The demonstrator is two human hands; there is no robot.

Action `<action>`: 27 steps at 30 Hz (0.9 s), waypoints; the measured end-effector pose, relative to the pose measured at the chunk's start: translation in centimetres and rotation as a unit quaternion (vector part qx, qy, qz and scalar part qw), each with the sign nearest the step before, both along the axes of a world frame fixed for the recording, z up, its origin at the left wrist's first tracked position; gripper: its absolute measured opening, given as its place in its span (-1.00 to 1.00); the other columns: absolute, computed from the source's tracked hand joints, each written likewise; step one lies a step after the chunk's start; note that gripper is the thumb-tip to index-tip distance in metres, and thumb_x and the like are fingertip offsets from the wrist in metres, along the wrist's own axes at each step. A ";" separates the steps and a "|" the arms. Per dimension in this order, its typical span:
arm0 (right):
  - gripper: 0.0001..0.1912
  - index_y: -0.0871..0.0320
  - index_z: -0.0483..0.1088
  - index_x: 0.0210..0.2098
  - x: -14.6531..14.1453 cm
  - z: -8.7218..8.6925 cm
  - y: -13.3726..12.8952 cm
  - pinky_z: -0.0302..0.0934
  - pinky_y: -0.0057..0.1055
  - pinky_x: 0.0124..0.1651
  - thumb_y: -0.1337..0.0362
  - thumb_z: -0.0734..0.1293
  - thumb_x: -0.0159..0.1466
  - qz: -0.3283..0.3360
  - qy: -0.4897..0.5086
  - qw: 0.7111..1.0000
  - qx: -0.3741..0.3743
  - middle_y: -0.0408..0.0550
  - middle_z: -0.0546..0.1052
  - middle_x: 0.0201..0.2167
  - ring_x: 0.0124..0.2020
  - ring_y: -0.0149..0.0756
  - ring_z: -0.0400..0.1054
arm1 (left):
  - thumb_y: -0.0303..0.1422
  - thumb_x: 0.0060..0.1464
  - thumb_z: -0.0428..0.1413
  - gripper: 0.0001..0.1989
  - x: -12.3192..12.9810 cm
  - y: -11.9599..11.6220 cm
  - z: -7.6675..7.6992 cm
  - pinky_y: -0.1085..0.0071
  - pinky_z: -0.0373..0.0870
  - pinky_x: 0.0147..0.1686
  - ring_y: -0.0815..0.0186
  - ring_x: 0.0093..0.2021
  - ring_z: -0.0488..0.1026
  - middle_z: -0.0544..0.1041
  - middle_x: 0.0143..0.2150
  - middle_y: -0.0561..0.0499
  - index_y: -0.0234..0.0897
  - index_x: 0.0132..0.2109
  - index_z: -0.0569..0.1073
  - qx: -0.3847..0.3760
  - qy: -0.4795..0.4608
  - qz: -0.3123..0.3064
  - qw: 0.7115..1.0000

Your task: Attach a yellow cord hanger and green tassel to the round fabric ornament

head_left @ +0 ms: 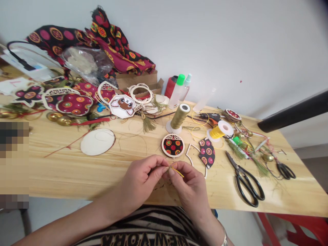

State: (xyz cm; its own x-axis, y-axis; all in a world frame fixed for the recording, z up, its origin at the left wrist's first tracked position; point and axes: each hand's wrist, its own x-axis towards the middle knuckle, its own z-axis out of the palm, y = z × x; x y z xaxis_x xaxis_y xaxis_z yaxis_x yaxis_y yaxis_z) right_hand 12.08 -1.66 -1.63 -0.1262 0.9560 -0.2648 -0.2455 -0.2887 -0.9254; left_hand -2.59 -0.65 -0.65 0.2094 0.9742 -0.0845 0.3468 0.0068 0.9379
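My left hand (pixel 147 179) and my right hand (pixel 191 182) meet above the table's front edge, fingertips pinched together. Between them runs a short yellow cord (pixel 178 172), its end sticking out over my right fingers. Both hands are closed on it; the rest of the cord is hidden by my fingers. Just beyond my fingertips lies a round wooden frame with patterned fabric (pixel 173 146). To its right are a fan-shaped fabric piece (pixel 207 152) and a thin white frame outline (pixel 191 155), partly behind my right hand.
Black-handled scissors (pixel 247 182) lie on the right, with a second pair (pixel 285 171) beyond. Behind stand an olive thread spool (pixel 179 118), a yellow cord spool (pixel 217 132), a glue gun (pixel 212 118) and bottles (pixel 178 92). A white oval (pixel 97 141) and decorated pieces (pixel 74 103) lie left.
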 end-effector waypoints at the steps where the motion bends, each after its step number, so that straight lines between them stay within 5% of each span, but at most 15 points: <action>1: -0.85 0.15 0.40 -0.46 0.0 0.0 0.0 0.13 -0.53 -0.45 0.22 0.41 0.13 -0.001 -0.004 1.000 0.001 -0.19 0.46 -0.55 -0.52 -0.46 0.25 | -0.37 0.16 -0.01 -0.87 0.0 0.0 0.0 0.50 0.35 -0.34 0.36 -0.39 0.46 0.53 -0.42 0.11 -0.22 -0.27 0.44 0.007 0.011 -0.005 1.000; 10: -0.88 0.16 0.40 -0.45 0.0 -0.1 -0.1 0.14 -0.53 -0.43 0.26 0.38 0.16 0.001 -0.020 1.000 0.015 -0.20 0.45 -0.55 -0.52 -0.48 0.24 | -0.40 0.20 -0.04 -0.85 -0.2 0.1 -0.4 0.51 0.29 -0.33 0.38 -0.39 0.45 0.52 -0.42 0.12 -0.21 -0.29 0.41 0.049 0.075 -0.032 0.996; 27: -0.85 0.18 0.38 -0.46 -0.1 0.2 0.1 0.13 -0.55 -0.45 0.25 0.40 0.14 0.001 0.009 1.000 0.005 -0.20 0.46 -0.55 -0.54 -0.51 0.22 | -0.36 0.21 -0.05 -0.83 0.2 0.0 -0.5 0.52 0.28 -0.36 0.42 -0.41 0.36 0.42 -0.47 0.18 -0.20 -0.35 0.36 -0.057 -0.080 0.001 0.995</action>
